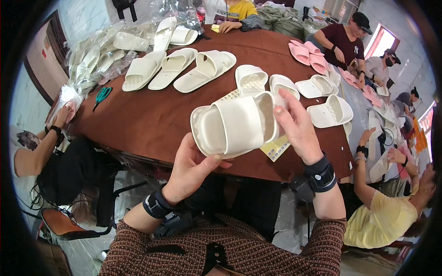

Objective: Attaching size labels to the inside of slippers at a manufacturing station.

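Over the near edge of the table, both my hands hold a cream slide slipper (243, 123) with a wide strap. My left hand (192, 160) grips its left end from below, thumb on the rim. My right hand (298, 129) is closed round the other end, its thumb toward me. Whether a second slipper is tucked behind the strap, I cannot tell. Just below the slipper, a yellow sheet of small printed stickers (275, 150) shows in part. Beyond my hands lie more cream slippers, one of them a slipper (251, 77) with a bumpy footbed.
Several cream slippers (206, 71) stand across the brown-covered table (152, 120). Bagged slippers (99, 50) pile up at far left, near teal-handled scissors (102, 95). Pink slippers (317, 62) lie at far right. Co-workers sit around the table, one in a yellow shirt (380, 218) close by.
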### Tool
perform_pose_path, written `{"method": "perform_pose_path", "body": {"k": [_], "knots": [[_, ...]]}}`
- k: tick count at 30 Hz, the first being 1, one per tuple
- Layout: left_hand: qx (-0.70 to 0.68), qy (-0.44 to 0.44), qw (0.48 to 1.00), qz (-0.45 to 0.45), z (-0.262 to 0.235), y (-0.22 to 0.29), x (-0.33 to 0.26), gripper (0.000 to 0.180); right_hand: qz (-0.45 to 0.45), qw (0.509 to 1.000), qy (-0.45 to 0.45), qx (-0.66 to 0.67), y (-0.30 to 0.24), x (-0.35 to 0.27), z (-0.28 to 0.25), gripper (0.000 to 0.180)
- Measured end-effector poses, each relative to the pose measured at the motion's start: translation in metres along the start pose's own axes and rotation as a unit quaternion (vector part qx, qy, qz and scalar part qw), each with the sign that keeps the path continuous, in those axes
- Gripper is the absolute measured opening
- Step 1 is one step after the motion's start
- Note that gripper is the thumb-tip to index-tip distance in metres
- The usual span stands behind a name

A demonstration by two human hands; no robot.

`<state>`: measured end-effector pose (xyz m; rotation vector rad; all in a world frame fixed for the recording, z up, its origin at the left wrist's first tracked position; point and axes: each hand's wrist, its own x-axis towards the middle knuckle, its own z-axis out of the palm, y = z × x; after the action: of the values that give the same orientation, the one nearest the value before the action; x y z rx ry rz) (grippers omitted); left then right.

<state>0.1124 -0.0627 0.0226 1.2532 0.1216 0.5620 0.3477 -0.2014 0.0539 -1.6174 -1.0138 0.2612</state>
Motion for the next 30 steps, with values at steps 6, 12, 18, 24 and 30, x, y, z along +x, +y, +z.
{"method": "perform_pose_path", "body": {"k": [6,12,18,24,30], "knots": [[0.027,-0.030,0.999,0.016,-0.001,0.005,-0.001,0.052,-0.002,1.000,-0.028,-0.009,-0.010,-0.021,0.006,0.073],[0.014,-0.008,1.000,0.012,-0.004,0.012,0.000,0.068,-0.013,0.996,-0.069,-0.060,-0.017,-0.029,-0.009,0.070],[-0.061,0.001,0.998,-0.012,-0.024,0.021,0.004,0.063,-0.011,0.998,-0.029,-0.059,-0.017,-0.036,-0.042,0.046],[-0.127,-0.023,0.991,-0.025,-0.031,0.024,0.004,0.063,0.084,0.963,-0.142,0.215,0.003,-0.064,-0.044,0.058],[-0.097,-0.050,0.991,-0.077,-0.026,0.013,0.006,0.041,0.193,0.903,-0.044,0.381,0.024,-0.085,-0.028,0.049]]}}
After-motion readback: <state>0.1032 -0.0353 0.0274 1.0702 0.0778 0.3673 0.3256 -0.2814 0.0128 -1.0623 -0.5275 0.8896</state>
